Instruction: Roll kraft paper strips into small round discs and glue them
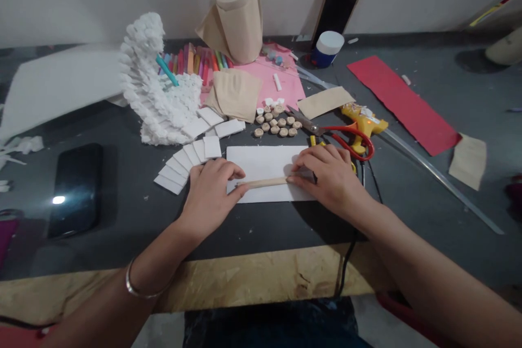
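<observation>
A thin wooden stick (263, 182) lies across a white rectangular sheet (265, 162) on the dark table. My left hand (212, 193) pinches the stick's left end with thumb and fingers. My right hand (328, 174) presses on its right end, covering that end and the sheet's right edge. Just beyond the sheet are several small round wooden slices (275, 122) and a fan of white rectangular pieces (190, 157).
Red-handled scissors (346, 138) and a yellow glue gun (362, 122) lie right of my right hand. A white foam sculpture (153, 87), brown paper (238, 22), a pink sheet (285, 84), a red strip (403, 100), a blue jar (327, 49) and a long ruler (442, 179) spread behind. A black phone (75, 187) lies left.
</observation>
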A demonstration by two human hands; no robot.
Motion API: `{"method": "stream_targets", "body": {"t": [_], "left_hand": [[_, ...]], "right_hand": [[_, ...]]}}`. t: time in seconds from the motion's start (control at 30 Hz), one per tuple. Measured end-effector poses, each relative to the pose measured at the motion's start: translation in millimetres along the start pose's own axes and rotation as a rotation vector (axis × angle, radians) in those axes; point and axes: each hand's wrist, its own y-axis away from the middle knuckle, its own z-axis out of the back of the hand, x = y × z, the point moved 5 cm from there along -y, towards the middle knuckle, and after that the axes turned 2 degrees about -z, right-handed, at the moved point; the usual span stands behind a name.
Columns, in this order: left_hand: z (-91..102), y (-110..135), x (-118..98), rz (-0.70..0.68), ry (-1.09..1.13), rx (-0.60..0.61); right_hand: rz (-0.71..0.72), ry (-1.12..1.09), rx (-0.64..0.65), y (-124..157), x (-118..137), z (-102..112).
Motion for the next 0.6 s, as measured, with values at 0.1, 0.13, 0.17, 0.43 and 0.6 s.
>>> {"method": "stream_targets", "body": {"t": [0.1,0.13,0.17,0.43,0.6], "left_hand": [[2.2,1.5,-8.1,-0.079,-0.077,0.0],[2.3,2.1,-10.6,-0.107,-0.102,0.0],[2.1,2.8,-12.5,-0.13,-0.123,-0.001],[0.6,5.8,-14.1,-0.201,-0.006,-0.068],[0.9,6.6,-13.8,-0.146,0.157,-0.088]], "right_hand": [[0.07,0.029,-0.02,0.7,9.1,2.7],[0.091,0.034,-0.023,1.0,11.6,2.7],[0.109,0.035,-0.027,1.4,13.5,2.5],[0.227,-0.186,-0.062,3.5,13.9,3.1],[0.296,-0.266,-0.136,6.2,15.5,11.7]]}}
